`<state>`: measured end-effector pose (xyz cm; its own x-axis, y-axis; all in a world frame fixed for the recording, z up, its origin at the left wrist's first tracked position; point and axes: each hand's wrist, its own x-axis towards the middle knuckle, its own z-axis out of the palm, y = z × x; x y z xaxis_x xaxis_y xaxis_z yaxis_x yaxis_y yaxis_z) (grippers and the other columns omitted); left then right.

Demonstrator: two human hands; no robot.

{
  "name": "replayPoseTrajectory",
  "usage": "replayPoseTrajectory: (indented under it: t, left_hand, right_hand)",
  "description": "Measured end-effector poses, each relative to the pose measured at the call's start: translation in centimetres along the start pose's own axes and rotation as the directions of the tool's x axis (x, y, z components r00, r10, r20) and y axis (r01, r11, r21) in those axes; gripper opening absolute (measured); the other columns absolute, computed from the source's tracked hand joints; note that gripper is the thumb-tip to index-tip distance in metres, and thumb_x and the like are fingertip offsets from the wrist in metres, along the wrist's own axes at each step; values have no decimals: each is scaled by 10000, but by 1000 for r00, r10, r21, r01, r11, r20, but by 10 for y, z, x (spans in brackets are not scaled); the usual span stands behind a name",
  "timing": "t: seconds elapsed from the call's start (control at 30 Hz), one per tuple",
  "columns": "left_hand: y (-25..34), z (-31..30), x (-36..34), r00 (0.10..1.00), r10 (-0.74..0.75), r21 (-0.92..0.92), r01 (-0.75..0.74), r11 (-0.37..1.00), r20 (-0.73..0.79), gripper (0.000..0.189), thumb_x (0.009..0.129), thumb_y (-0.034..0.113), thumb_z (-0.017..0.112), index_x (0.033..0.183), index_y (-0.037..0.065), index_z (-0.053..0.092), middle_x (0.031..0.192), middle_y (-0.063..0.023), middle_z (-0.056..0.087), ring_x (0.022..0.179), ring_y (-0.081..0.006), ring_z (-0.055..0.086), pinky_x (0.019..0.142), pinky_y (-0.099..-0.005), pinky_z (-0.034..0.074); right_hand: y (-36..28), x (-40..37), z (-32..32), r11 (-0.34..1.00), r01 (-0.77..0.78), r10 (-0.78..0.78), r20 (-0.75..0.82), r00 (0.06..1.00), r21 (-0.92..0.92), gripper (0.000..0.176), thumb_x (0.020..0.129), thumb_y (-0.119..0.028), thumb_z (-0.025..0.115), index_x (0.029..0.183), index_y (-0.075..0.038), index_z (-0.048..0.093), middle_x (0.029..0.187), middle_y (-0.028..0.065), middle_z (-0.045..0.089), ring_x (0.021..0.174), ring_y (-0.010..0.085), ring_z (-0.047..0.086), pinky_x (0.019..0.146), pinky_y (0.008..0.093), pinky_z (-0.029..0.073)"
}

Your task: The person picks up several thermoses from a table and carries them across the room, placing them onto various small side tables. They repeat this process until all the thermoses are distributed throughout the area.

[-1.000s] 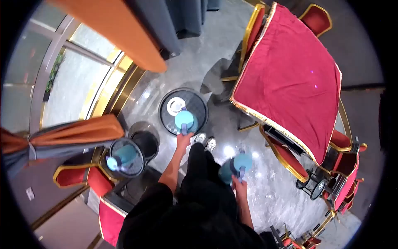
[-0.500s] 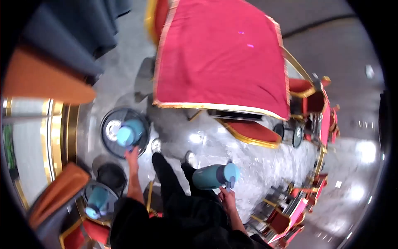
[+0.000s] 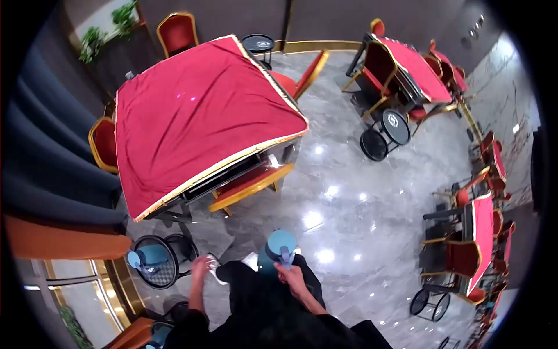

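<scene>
My right hand (image 3: 290,277) is closed round the handle of a teal thermos jug (image 3: 281,239). The jug hangs in front of my dark clothes, its light-blue lid toward the camera. My left hand (image 3: 201,267) has its fingers partly spread, seemingly with nothing in them, beside one of my pale shoes (image 3: 217,272). Left of that hand, a second teal thermos jug (image 3: 154,255) rests on a round black side stand (image 3: 164,281). At the bottom left, a third teal jug (image 3: 160,334) shows in part.
A large table under a red cloth (image 3: 203,110) stands ahead, with red gold-framed chairs around it; one chair (image 3: 250,189) is tucked at its near side. Orange seating (image 3: 67,238) lies left. More red-covered tables (image 3: 481,232) and a round black stand (image 3: 395,125) are to the right.
My left hand has come off the jug on the round stand and moved right. My right hand still holds its jug. The view has turned and shows more of the room.
</scene>
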<state>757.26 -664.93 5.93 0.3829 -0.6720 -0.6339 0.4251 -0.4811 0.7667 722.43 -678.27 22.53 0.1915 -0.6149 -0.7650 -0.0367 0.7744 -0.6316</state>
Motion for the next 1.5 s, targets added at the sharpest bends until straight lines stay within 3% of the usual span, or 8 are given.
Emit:
replayPoseTrajectory:
  t: [0.07, 0.17, 0.3, 0.4, 0.63, 0.9, 1.13, 1.5]
  left_hand:
    - [59, 146, -18, 969, -175, 80, 164, 983, 173, 395, 893, 177, 578, 1248, 32, 483, 1048, -133, 645, 870, -229, 660, 714, -309, 542]
    - [97, 318, -42, 869, -119, 288, -28, 957, 480, 835, 818, 279, 708, 1428, 50, 187, 1264, -156, 515, 1139, -223, 522, 915, -356, 454]
    - [143, 479, -55, 670, 63, 340, -453, 824, 739, 753, 761, 176, 763, 1360, 27, 334, 1256, -143, 503, 1145, -200, 504, 919, -356, 455]
    - [158, 560, -47, 675, -11, 293, -307, 906, 738, 694, 733, 158, 785, 1291, 12, 400, 1180, -111, 534, 1101, -183, 518, 939, -337, 433]
    - [214, 705, 8, 677, 149, 312, -509, 802, 721, 746, 635, 269, 840, 1215, -4, 460, 1110, -129, 566, 1045, -204, 551, 897, -331, 441]
    - [286, 860, 148, 793, 100, 640, -552, 535, 601, 639, 605, 374, 815, 1022, -44, 571, 966, -191, 625, 904, -300, 621, 783, -379, 490]
    - [391, 956, 232, 891, 2, 854, -436, 283, 455, 936, 591, 607, 717, 1194, -73, 492, 1038, -278, 609, 999, -393, 596, 853, -420, 478]
    - [525, 1092, 470, 900, 172, 850, -436, 297, 401, 895, 566, 577, 703, 1094, -112, 485, 971, -258, 623, 937, -371, 623, 812, -387, 503]
  right_hand:
    - [-23, 0, -43, 997, 74, -77, -129, 989, -31, 363, 799, -299, 719, 560, -102, 529, 528, -39, 482, 472, 66, 434, 453, 235, 310]
    - [-58, -1, -109, 962, 188, -236, -257, 937, -199, 392, 791, -346, 712, 596, -32, 583, 528, -28, 522, 485, 92, 487, 468, 264, 350]
    - [-113, 5, -178, 876, 358, -463, -361, 809, -322, 325, 809, -280, 656, 695, 24, 632, 546, 85, 576, 535, 128, 537, 521, 351, 419]
    - [-149, 21, -215, 901, 347, -433, -457, 777, -262, 321, 813, -222, 659, 643, 39, 581, 491, 51, 477, 513, 70, 430, 473, 316, 372]
    - [-236, 99, -284, 880, 399, -473, -547, 690, -258, 296, 787, -144, 636, 595, 53, 528, 477, 41, 422, 525, 57, 405, 463, 304, 360]
    - [-385, 219, -376, 703, 338, -638, -343, 690, -626, 208, 729, -204, 671, 787, -4, 660, 729, 201, 636, 717, 378, 629, 642, 430, 493]
    - [-515, 323, -417, 579, 314, -655, -200, 729, -752, 201, 703, -212, 665, 734, -14, 660, 689, 216, 620, 668, 404, 607, 614, 467, 491]
    - [-760, 555, -457, 634, 482, -504, 149, 851, -606, 234, 739, -187, 676, 879, -2, 646, 780, 214, 637, 748, 363, 626, 693, 421, 483]
